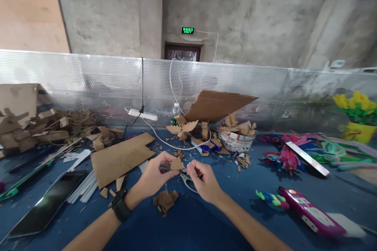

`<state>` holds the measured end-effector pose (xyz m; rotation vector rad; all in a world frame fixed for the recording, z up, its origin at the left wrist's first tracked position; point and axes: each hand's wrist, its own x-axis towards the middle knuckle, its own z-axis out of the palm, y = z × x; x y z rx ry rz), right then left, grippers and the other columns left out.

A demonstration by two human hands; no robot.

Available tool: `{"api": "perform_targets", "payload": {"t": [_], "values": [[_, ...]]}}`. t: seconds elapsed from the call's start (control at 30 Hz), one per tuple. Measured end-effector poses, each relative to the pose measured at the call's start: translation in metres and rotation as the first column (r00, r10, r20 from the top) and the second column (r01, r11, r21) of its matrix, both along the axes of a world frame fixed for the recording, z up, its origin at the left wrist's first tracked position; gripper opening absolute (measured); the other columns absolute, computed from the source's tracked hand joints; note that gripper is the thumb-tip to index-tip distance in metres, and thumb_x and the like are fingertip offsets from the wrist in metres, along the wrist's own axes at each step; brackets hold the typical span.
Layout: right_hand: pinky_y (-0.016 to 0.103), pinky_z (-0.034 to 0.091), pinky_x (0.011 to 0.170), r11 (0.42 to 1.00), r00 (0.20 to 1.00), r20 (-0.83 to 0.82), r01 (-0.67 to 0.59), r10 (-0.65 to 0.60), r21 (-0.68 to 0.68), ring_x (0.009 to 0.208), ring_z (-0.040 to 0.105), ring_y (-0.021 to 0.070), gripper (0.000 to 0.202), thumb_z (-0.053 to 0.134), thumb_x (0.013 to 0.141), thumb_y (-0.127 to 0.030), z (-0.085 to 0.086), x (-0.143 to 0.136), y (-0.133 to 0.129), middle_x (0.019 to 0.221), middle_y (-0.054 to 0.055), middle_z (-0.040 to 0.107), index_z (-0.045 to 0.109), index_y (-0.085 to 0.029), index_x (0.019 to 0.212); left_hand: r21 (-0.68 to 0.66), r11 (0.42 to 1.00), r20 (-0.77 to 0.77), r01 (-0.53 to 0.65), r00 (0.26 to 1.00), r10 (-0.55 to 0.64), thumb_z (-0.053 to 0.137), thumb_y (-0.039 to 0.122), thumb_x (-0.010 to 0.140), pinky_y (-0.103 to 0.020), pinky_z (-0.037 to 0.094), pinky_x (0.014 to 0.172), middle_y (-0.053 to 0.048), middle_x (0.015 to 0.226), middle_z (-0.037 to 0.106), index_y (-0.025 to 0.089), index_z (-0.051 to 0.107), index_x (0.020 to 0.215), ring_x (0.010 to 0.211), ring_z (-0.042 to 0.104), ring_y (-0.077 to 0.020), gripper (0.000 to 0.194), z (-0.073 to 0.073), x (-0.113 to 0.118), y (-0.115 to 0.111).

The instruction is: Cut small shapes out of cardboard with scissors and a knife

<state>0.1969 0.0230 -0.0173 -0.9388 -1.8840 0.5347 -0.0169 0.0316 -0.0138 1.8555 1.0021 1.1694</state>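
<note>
Your left grip (pixel 155 175) pinches small cardboard piece (pixel 177 164) above blue worktop (pixel 188 227). Your right grip (pixel 206 180) curls at grey-handled scissors (pixel 185 181); unclear whether it pinches them. Best hold piece near its edge, left grip clear of scissors, pressure light.

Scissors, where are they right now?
In the head view, the scissors are low in the middle, at the fingers of the right hand, beside the small cardboard piece in the left hand.
</note>
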Motion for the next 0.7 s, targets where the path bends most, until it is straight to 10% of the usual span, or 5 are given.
{"api": "perform_targets", "payload": {"t": [0.4, 0.7], "values": [[0.031, 0.047, 0.070, 0.984, 0.993, 0.048, 0.116, -0.110, -0.139, 0.079, 0.059, 0.0205, 0.030, 0.065, 0.095, -0.049, 0.001, 0.003, 0.009, 0.087, 0.002, 0.059, 0.058, -0.022, 0.105, -0.038, 0.987, -0.483, 0.158, 0.861, -0.156, 0.077, 0.032, 0.075, -0.032, 0.048, 0.078, -0.001, 0.096, 0.070, 0.023, 0.068, 0.103, 0.087, 0.064, -0.0212, 0.030, 0.013, -0.038, 0.018], [0.031, 0.046, 0.068, 0.980, 0.997, -0.027, 0.065, -0.071, -0.190, 0.070, 0.053, 0.0187, 0.047, 0.034, 0.107, -0.062, -0.017, 0.013, 0.029, 0.077, -0.001, 0.053, 0.057, -0.021, 0.103, -0.235, 0.938, -0.542, 0.256, 0.766, -0.345, 0.079, 0.042, 0.073, -0.029, 0.045, 0.067, -0.001, 0.090, 0.069, 0.024, 0.068, 0.095, 0.081, 0.064, -0.0215, 0.031, 0.018, -0.039, 0.008]]}}
